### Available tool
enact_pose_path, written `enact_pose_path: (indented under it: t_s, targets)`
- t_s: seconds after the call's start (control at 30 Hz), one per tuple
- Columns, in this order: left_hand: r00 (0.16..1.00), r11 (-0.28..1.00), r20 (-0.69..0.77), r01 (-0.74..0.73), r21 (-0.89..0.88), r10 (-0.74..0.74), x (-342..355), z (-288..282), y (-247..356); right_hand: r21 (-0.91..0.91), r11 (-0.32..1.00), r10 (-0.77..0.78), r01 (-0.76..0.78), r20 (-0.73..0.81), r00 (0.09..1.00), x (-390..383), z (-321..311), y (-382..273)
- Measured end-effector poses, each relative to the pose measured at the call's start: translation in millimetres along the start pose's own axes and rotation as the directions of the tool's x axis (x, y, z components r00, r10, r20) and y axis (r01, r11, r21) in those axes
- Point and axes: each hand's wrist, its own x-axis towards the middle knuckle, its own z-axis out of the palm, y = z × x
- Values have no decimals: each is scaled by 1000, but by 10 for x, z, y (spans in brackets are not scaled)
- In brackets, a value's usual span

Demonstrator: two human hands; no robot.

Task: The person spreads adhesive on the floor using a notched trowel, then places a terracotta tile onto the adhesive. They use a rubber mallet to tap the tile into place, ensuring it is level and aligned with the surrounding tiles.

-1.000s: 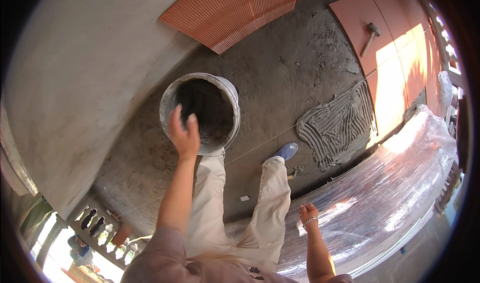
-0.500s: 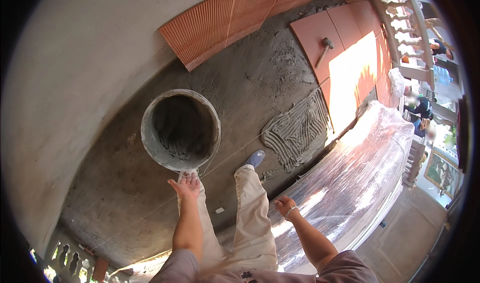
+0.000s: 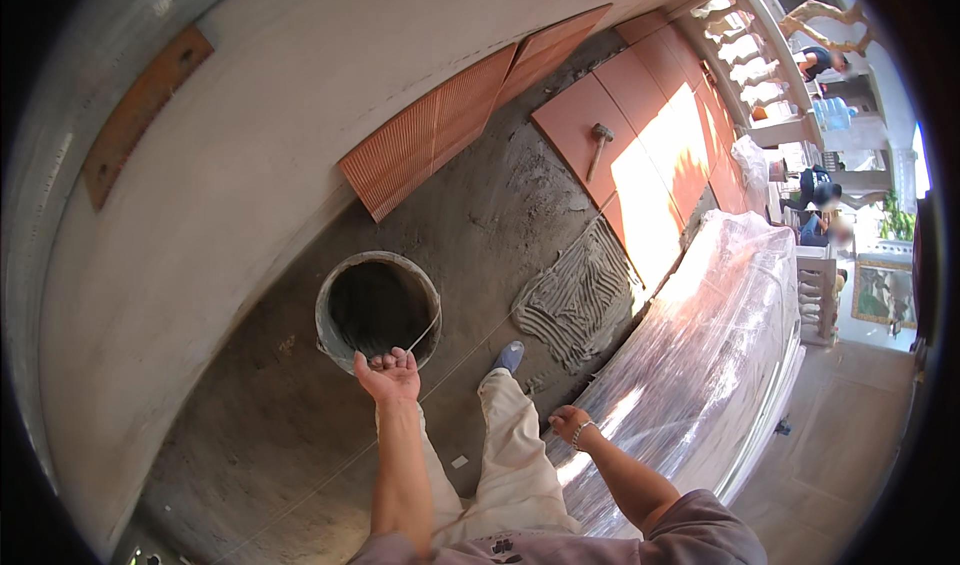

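Note:
My left hand [image 3: 390, 378] is palm up at the near rim of a round bucket [image 3: 333, 339]. Its fingers curl around the thin wire bucket handle [image 3: 425, 334], which runs from the bucket's right side to them. Dark grey mortar shows inside the bucket, which stands on the rough floor. My right hand [image 3: 570, 424], wearing a bracelet, hangs with curled fingers and holds nothing I can see. It is closest to the plastic-wrapped stack [image 3: 670, 350] on the right.
A combed mortar patch [image 3: 578, 295] borders laid terracotta tiles [image 3: 580, 115]. On them lies a mallet [image 3: 599, 151]. Ribbed tiles [image 3: 430, 130] lean on the wall [image 3: 250, 135]. A taut string [image 3: 465, 350] crosses the floor. People [image 3: 818, 187] are beyond the balustrade [image 3: 765, 60].
My left hand has come up to the bucket's near rim and drawn the handle toward me. My right hand stays much the same. The view has shifted, bringing more wall in at the left.

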Motion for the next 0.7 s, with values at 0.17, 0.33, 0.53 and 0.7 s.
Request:
enact_pose_path:
  t_s: [0.17,0.33,0.53,0.7]
  targets:
    - [993,998,-109,53,24,-50,-80,126,638,-15,1000,-16,15,-41,999,-234,-100,-9]
    - [988,994,-152,7,108,9,-276,-178,1369,-173,977,114,-121,-53,992,-414,-392,100]
    - [971,975,-200,-87,203,128,-478,-449,1919,-244,951,167,-192,-118,979,-475,-801,217]
    - [919,952,-305,-175,253,250,-163,-1001,2269,-271,943,179,-192,-71,981,-458,-891,342]
